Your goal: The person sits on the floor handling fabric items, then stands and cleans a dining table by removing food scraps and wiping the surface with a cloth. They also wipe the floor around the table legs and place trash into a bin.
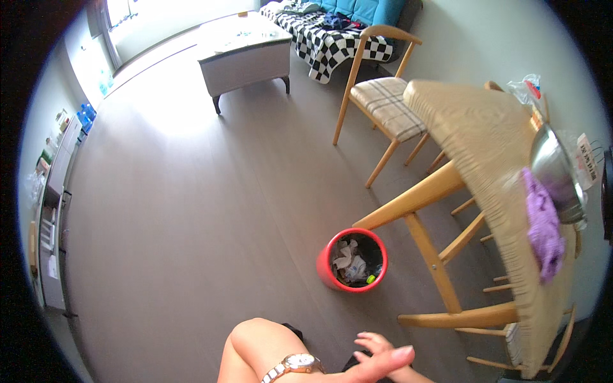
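Observation:
At the bottom edge, my left hand (371, 369) reaches to the right with its thumb extended. A metal-banded wristwatch (300, 362) circles that wrist. My left fingers are cut off below the picture. Just behind the thumb, my right hand (377, 342) shows spread fingers, with its palm partly hidden. I see no object in it. A bare knee (261, 342) is beside the watch. Beyond my hands stands a red waste bin (324, 268) holding crumpled tissues (346, 254), plastic scraps and a yellow-green cap (370, 279). Neither hand touches the bin.
On the right, a wooden table (483, 124) carries a steel bowl (555, 167) and a purple cloth (543, 225). Its splayed leg (412, 196) comes down beside the bin. Farther off are a plaid-seated chair (388, 105), a coffee table (246, 64) and a sofa (354, 19). A low cabinet (60, 167) lines the left wall.

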Motion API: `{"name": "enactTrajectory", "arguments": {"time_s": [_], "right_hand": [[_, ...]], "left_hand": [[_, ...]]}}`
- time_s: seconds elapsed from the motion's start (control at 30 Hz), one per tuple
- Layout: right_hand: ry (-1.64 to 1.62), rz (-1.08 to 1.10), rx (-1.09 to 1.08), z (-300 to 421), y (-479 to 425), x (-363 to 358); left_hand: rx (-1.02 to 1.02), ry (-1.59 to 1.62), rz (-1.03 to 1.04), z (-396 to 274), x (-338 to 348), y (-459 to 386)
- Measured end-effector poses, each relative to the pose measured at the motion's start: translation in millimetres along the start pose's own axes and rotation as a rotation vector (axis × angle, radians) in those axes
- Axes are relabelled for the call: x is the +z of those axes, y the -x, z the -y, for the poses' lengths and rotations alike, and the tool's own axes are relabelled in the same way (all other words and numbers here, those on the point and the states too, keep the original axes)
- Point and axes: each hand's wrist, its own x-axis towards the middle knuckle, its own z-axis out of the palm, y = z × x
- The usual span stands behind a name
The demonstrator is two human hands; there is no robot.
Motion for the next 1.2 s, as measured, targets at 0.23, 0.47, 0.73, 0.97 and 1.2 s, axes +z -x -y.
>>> {"name": "enactTrajectory", "arguments": {"time_s": [0.23,0.47,0.73,0.97,1.2], "right_hand": [[-0.058,0.145,-0.007,181.6,-8.2,-87.0],[0.019,0.039,-0.047,286.9,-51.4,-162.6],[0.103,0.176,-0.168,413.4,-97.5,-193.1],[0.062,0.334,-0.288,476.0,-148.8,-192.8],[0.081,0.278,-0.305,470.5,-226.0,-224.5]], "left_hand": [[-0.008,-0.039,0.223,-99.5,103.7,-113.5],[-0.002,0.116,0.914,-186.5,119.6,-218.0],[-0.067,0.299,0.788,-293.1,166.8,-247.3],[0.101,0.265,0.767,-323.3,182.2,-276.4],[-0.163,0.227,0.833,-319.7,143.8,-329.5]]}}
